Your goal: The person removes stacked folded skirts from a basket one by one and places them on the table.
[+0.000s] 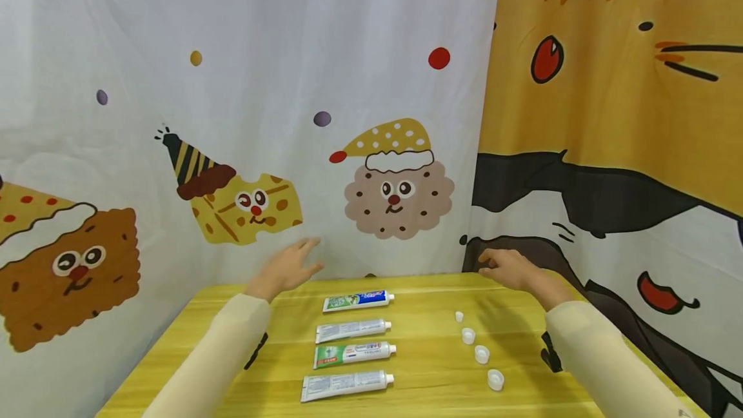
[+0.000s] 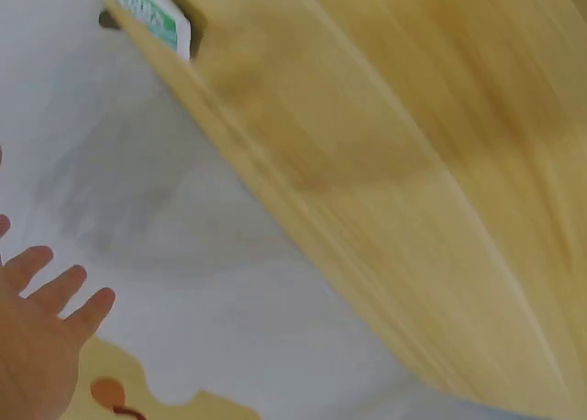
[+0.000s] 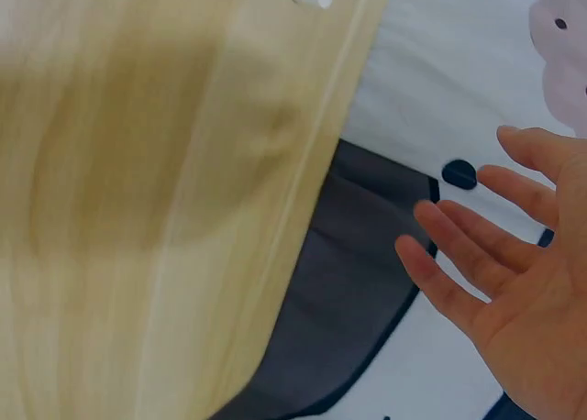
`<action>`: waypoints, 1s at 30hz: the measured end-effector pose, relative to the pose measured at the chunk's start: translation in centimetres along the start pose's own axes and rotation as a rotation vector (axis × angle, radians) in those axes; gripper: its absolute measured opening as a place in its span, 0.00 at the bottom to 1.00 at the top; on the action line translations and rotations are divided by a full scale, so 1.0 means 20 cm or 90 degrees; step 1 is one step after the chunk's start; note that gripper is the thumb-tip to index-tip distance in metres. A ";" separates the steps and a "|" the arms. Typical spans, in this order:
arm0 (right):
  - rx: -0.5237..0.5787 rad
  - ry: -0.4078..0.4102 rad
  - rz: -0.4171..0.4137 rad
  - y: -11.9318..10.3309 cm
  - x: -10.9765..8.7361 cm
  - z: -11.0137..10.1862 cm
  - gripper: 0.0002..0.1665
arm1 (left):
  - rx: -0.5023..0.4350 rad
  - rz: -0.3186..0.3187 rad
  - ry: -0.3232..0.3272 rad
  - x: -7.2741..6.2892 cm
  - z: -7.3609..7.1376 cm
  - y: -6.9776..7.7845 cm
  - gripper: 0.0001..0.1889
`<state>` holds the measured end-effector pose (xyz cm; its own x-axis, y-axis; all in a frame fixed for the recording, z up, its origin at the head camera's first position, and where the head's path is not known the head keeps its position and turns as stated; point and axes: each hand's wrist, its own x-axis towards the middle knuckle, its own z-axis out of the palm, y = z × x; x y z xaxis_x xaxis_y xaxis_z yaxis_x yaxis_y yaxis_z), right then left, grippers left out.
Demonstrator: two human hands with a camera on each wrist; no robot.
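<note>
My left hand [image 1: 288, 268] hovers above the far left of the table, fingers spread and holding nothing. Over the far right side floats my right hand [image 1: 511, 269], its fingers loosely bent and empty; the right wrist view shows the palm [image 3: 537, 282] plainly. Between the hands, a column of toothpaste tubes lies flat: a blue and green tube [image 1: 358, 300] at the back, a silvery tube [image 1: 353, 330], a green and white tube [image 1: 355, 354], and another silvery tube [image 1: 347, 385] nearest me. All their uncapped nozzles point right. Several white caps [image 1: 482, 354] stand in a slanting row to their right.
The yellow wood-grain table [image 1: 429, 398] ends at a far edge close to a white cartoon-printed curtain [image 1: 261, 82]. An orange, black and white printed cloth [image 1: 604, 121] hangs along the right side.
</note>
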<state>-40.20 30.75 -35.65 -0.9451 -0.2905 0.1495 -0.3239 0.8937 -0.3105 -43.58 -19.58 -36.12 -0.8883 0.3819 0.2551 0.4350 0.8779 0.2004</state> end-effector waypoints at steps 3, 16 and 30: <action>0.017 -0.015 0.004 -0.02 0.00 0.05 0.19 | -0.018 -0.010 -0.010 0.02 0.06 0.04 0.35; 0.181 -0.119 0.044 -0.11 0.01 0.29 0.23 | -0.055 -0.011 -0.059 0.04 0.33 0.19 0.28; 0.111 -0.133 0.000 -0.17 0.04 0.41 0.11 | -0.080 -0.026 -0.145 0.05 0.47 0.31 0.31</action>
<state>-40.30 24.71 -42.28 -0.9279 -0.3704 -0.0418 -0.3088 0.8266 -0.4705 -43.24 -11.02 -43.45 -0.9097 0.4142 0.0277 0.4000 0.8568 0.3255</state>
